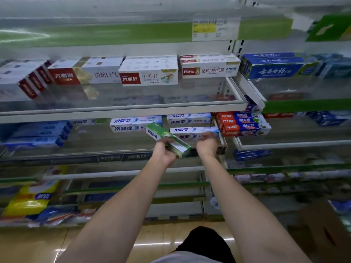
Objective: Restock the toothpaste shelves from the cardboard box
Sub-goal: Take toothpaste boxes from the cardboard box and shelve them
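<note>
My left hand [164,151] grips a green and white toothpaste box [167,138], held tilted in front of the middle glass shelf [79,149]. My right hand [207,143] reaches onto that shelf, its fingers curled on a blue and white toothpaste box [193,130] lying atop another of the same kind. Similar blue and white boxes [133,124] are stacked just behind and to the left. The brown cardboard box [322,226] sits blurred on the floor at the lower right.
The upper shelf [123,109] carries red and white toothpaste boxes [148,74] and blue ones [275,66] to the right. Red and blue boxes [245,123] lie right of my hands. Lower shelves hold yellow packs [30,198]. The floor is tan tile.
</note>
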`<state>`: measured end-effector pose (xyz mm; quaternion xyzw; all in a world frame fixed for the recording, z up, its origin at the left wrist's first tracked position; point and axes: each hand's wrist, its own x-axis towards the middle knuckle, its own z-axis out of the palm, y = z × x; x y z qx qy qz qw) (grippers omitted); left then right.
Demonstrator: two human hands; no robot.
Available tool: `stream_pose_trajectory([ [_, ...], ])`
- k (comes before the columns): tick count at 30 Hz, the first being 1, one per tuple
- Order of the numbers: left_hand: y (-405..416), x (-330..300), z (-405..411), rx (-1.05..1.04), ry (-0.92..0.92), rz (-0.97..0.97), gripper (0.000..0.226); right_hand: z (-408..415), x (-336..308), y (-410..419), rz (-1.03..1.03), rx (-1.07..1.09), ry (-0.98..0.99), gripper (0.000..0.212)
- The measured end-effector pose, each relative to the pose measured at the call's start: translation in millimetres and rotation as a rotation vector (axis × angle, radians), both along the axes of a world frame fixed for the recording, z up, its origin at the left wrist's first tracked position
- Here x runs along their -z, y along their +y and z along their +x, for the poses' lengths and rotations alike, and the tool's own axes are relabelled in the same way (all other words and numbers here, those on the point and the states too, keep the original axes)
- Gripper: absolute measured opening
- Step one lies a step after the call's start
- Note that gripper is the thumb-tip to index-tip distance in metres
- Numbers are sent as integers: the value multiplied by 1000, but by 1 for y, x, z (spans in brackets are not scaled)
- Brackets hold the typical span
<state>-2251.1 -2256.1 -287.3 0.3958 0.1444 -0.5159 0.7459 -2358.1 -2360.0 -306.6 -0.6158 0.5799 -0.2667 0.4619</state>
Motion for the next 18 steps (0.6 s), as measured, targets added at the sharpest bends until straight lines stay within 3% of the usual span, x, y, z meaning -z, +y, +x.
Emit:
stream_pose_trajectory([
  [5,-12,9,7,-15,-1,-8,29,20,6,3,-202,-220,243,36],
  [11,-22,12,9,-38,-14,35,29,17,19,-22,-226,-313,419,66],
  [18,-56,13,2,-181,29,-44,16,25,31,-39,-411,-430,488,62],
])
